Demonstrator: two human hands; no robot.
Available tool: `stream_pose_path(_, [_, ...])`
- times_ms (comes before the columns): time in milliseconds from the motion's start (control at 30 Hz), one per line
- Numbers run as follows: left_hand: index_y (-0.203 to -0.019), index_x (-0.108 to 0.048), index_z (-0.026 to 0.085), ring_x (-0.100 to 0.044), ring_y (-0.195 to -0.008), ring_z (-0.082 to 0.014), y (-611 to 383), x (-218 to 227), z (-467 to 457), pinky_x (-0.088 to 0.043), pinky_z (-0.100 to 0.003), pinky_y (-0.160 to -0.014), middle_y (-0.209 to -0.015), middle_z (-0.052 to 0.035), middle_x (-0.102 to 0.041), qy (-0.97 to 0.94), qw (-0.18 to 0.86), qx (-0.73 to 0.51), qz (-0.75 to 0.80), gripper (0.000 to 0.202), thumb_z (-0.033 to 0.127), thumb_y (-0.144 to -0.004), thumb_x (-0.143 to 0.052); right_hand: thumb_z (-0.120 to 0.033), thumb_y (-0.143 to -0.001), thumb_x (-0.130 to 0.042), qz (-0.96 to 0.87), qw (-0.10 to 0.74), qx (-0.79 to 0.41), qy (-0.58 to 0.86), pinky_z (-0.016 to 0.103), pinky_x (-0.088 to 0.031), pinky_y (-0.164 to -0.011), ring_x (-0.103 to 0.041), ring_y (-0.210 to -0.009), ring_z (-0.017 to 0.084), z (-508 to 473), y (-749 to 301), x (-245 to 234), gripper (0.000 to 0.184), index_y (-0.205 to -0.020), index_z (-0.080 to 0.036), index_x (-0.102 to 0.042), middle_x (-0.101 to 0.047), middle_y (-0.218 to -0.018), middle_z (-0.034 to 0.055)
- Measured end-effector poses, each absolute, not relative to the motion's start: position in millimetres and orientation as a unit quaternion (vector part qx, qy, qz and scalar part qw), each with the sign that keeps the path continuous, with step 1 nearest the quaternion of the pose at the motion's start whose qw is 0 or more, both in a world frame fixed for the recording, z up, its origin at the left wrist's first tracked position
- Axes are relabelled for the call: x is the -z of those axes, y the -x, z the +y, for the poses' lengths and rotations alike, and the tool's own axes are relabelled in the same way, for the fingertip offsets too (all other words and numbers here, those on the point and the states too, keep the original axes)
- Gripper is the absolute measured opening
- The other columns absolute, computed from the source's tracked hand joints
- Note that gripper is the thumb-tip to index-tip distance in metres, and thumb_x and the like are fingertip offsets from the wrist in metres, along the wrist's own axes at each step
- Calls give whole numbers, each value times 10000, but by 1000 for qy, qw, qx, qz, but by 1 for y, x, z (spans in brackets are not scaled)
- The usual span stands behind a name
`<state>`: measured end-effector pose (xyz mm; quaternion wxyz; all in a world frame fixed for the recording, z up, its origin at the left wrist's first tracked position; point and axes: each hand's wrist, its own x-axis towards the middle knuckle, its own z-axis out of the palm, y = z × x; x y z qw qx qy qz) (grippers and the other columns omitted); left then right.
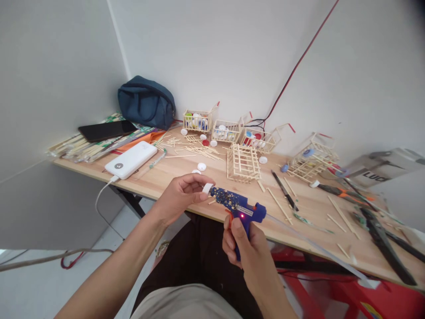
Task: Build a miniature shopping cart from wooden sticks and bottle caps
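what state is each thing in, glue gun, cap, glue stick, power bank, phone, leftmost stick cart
glue gun, red light on, held in right hand
white cap, pinched in left hand
glue stick, jutting from the gun
power bank, cable plugged in
phone, screen dark
leftmost stick cart, holding caps

Blue bag (144, 103); phone (106, 130); white power bank (133, 158) (cabled)

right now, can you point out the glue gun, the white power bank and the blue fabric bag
glue gun (237, 202): head view, middle of its blue body
white power bank (133, 158): head view, top face
blue fabric bag (146, 103): head view, front side
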<state>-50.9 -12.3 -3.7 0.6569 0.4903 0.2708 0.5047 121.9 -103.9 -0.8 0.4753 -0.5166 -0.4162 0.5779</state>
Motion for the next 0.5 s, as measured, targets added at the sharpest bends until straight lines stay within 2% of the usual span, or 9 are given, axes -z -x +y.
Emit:
stream_pose_path(67, [-944,-734,178,-594,-910,-156,51,2,-13,-429,-258,-838,-955,-45,-671,-524,628,-511,265,275,158,-677,-796,-647,-840,-538,-330,473,-662,479,146,-144,-353,-308,-402,37,-105,-120,4,454,-854,-196,-495,-374,-556,-93])
stream_pose_path(167, [-924,-741,170,-591,-926,-157,48,-1,-14,-436,-255,-851,-956,-46,-661,-549,596,-525,261,270,145,-662,-805,-638,-851,-536,-292,468,-697,458,143,-115,-355,-277,-408,31,-105,-122,4,439,-869,-202,-489,-356,-564,-99])
stream_pose_path(367, [-937,-717,189,-627,-868,-116,46,3,-9,-471,-227,-847,-922,-22,-703,-392,658,-576,284,254,227,-699,-799,-561,-879,-555,-453,505,-509,530,191,-255,-430,-372,-446,54,-111,-150,-2,406,-842,-157,-555,-403,-542,-66])
stream_pose_path(500, [-1107,-679,193,-657,-936,-142,53,6,-3,-496,-280,-932,-1001,-55,-711,-349,728,-546,224,370,276,-755,-759,-532,-890,-543,-429,570,-438,547,213,-247,-405,-354,-444,78,-113,-186,-9,354,-899,-180,-572,-412,-547,-50])
